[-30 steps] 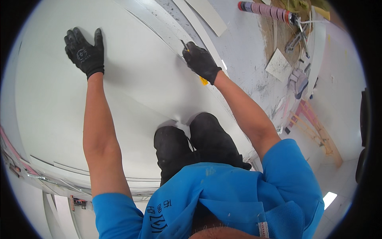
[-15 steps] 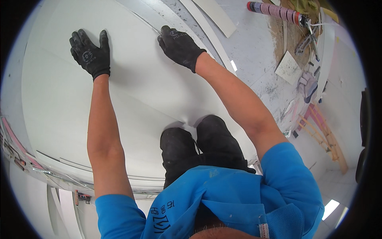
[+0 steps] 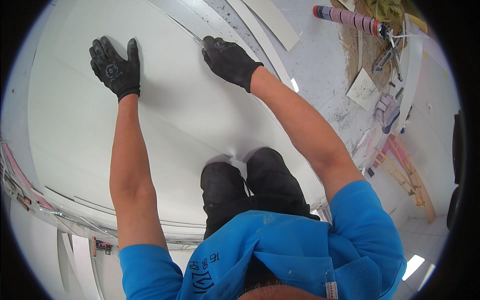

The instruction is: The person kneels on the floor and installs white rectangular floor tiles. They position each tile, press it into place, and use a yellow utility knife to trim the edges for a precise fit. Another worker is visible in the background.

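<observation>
A large white board [image 3: 180,115] lies under my hands and knees. My left hand [image 3: 115,67], in a black work glove, rests flat on it with fingers and thumb spread. At the board's right edge is my right hand [image 3: 227,60], gloved the same way and with its fingers curled in. A thin dark line with a narrow grey strip [image 3: 182,27] runs along that edge up to the curled fingers. What lies inside the fist is hidden by the glove.
Narrow white offcuts [image 3: 272,22] lie beyond the right edge on a dusty grey floor [image 3: 320,65]. Farther right are a caulking gun [image 3: 385,60], a red-and-pink tube [image 3: 345,17], a square white scrap [image 3: 363,90] and a pale shoe-like item [image 3: 387,112]. Stacked board edges show at the lower left.
</observation>
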Motion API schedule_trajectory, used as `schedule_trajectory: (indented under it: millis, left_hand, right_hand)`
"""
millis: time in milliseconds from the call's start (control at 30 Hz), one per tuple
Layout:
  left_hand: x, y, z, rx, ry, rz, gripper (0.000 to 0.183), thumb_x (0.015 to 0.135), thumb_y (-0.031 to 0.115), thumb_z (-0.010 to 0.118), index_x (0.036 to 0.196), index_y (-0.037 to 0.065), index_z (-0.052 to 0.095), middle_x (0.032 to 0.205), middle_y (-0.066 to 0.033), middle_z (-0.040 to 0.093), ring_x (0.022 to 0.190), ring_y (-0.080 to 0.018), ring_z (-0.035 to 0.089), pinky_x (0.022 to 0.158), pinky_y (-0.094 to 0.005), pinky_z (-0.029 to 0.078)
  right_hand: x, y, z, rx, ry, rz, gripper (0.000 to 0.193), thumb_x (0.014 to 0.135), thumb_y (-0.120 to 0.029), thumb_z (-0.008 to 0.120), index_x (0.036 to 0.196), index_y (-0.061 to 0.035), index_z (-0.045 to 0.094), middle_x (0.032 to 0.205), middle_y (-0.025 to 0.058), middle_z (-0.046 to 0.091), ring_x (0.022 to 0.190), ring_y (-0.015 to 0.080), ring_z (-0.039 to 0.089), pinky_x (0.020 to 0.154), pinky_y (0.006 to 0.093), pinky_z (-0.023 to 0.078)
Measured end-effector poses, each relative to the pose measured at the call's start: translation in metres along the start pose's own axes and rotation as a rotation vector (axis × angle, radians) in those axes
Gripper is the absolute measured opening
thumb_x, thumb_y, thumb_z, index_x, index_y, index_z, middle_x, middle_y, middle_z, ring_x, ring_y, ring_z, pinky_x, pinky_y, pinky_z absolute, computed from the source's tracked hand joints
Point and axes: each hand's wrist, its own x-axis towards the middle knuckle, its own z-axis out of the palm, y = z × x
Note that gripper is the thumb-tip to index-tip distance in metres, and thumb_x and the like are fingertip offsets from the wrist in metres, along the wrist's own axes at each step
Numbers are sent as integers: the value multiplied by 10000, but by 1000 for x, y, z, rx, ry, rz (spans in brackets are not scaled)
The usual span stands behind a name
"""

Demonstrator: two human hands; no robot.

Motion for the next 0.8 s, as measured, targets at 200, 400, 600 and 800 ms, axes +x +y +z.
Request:
schedule_trajectory:
  millis: [200, 400, 600, 800]
  left_hand:
    - [-1, -4, 3, 36, -16, -3, 775, 912, 616, 563, 1433, 50, 467, 1498, -174, 437, 1404, -351, 378, 1159, -494, 273]
    - [1, -5, 5, 29, -29, -9, 783, 919, 632, 535, 1441, 52, 465, 1510, -164, 426, 1423, -338, 359, 1174, -486, 253]
    - [-2, -4, 5, 34, -34, -19, 778, 917, 631, 541, 1433, 52, 479, 1510, -162, 427, 1423, -337, 359, 1172, -486, 258]
    - [-1, -4, 5, 51, -34, -20, 790, 913, 640, 540, 1427, 43, 483, 1501, -163, 438, 1409, -343, 378, 1166, -488, 267]
  right_hand:
    - [9, -15, -15, 69, -138, 156, 168, 923, -66, 444, 1020, 65, 484, 849, 267, 629, 791, 400, 666, 706, 476, 541]
    - [15, -25, -26, 51, -226, 222, 174, 928, -66, 423, 1004, 58, 517, 876, 270, 653, 814, 406, 662, 731, 483, 532]
    - [20, -32, -26, 68, -271, 312, 201, 921, -69, 430, 1025, 54, 550, 903, 265, 681, 848, 406, 688, 744, 471, 547]
    - [19, -27, -26, 70, -288, 299, 210, 931, -78, 412, 1028, 58, 539, 894, 268, 679, 839, 409, 687, 742, 478, 543]
